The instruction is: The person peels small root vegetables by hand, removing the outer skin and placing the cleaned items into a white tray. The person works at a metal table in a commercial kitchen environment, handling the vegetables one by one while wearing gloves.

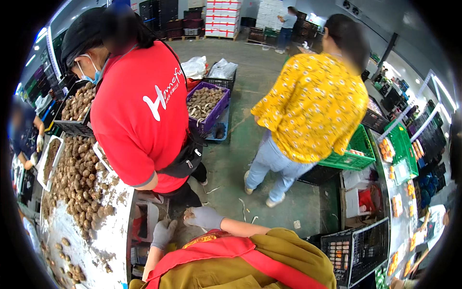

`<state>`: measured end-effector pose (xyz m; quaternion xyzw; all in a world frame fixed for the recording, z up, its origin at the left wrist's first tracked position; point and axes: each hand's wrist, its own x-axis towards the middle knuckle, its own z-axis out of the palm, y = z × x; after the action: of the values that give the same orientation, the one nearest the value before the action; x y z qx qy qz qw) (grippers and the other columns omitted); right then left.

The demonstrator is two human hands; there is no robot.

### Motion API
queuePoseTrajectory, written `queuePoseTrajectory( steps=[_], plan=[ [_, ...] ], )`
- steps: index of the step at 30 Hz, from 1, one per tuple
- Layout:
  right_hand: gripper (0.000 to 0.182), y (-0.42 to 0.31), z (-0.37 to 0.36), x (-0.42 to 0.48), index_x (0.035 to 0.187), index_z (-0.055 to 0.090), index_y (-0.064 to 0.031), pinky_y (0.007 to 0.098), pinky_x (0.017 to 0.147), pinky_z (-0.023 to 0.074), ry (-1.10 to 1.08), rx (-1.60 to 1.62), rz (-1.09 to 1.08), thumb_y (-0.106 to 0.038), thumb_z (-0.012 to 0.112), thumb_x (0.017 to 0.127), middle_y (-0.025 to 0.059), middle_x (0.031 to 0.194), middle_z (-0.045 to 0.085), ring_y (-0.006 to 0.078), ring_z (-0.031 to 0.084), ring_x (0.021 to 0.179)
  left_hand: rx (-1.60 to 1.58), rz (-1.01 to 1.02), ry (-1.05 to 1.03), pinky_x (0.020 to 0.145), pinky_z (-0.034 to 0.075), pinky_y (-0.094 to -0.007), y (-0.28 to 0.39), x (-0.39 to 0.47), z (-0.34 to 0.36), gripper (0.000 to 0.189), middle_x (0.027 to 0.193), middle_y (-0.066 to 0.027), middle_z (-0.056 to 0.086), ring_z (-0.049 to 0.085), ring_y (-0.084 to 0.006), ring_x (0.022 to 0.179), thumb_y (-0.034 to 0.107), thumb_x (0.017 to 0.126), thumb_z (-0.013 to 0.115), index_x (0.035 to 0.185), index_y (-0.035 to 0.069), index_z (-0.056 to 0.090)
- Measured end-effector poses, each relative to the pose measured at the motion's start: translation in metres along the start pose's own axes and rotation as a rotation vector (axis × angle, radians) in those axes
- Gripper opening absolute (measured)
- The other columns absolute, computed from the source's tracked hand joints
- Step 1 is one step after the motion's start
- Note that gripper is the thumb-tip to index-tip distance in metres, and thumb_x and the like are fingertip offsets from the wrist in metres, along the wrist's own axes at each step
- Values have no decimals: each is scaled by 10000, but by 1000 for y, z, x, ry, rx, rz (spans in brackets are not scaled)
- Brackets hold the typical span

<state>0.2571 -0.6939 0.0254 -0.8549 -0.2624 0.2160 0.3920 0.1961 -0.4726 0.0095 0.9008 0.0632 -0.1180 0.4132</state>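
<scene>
My left hand [164, 234], in a grey glove, is held in front of my body beside the edge of the metal table [121, 220]. Its fingers are curled, and whether anything lies in them is hidden. Close by on the right, my right hand [204, 217] wears a grey glove too. A brown patch shows at its fingertips; I cannot tell whether it is soil or a held thing. A heap of soil-covered, taro-like tubers [85, 180] covers the far part of the table. Smaller loose tubers [68, 256] lie at the near end.
A person in a red shirt [140, 104] stands at the table just ahead. Another in a yellow blouse [314, 104] stands in the aisle. A purple crate of tubers [220, 104] sits on the floor. Right are a black crate [368, 253] and a bench with packed orange produce [397, 206].
</scene>
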Motion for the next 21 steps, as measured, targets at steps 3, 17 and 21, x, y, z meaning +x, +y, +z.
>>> queuePoseTrajectory(
  steps=[3,17,21],
  plan=[
    [468,-9,19,3,1110,646,-54,371,807,511,-7,-33,-39,-455,602,874,143,1013,695,312,663,938,-75,2,-25,754,484,-431,-36,-11,3,314,914,-248,657,642,-395,917,295,897,580,1006,10,656],
    [586,-166,152,46,1223,578,-72,430,704,511,-98,-79,-172,-383,655,733,186,824,681,359,668,796,-810,55,-23,759,464,-245,-113,-108,-98,317,940,-32,613,551,-104,842,293,1006,468,1040,22,629],
    [649,-198,185,54,1366,474,-55,341,777,510,-178,145,-200,-354,679,828,143,940,682,240,658,845,-620,-27,163,720,464,-279,-134,-157,-159,358,802,-25,618,549,-113,770,334,1008,479,972,15,639]
  ],
)
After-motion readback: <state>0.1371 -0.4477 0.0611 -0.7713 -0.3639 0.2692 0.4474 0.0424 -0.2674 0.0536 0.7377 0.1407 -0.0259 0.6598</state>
